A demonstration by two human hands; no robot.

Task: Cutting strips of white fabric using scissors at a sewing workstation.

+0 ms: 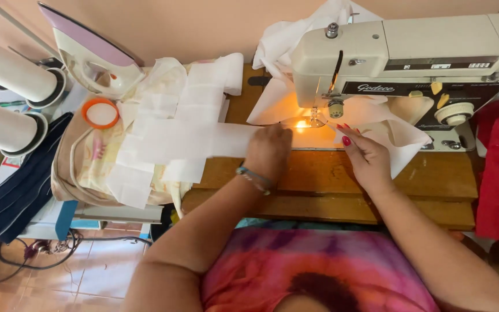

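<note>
A pale plastic iron stands upended at far left beside an orange-rimmed round lid. A long strip of thin white fabric runs left-right across the wooden surface toward the cream sewing machine. The left hand presses it flat, fingers together; the right hand pinches its edge

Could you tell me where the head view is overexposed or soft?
In the head view, the machine lamp blows out the white cloth by the needle between the left hand and right hand; the edges bow with wide-angle distortion; the shirt at the bottom looks soft.
</note>
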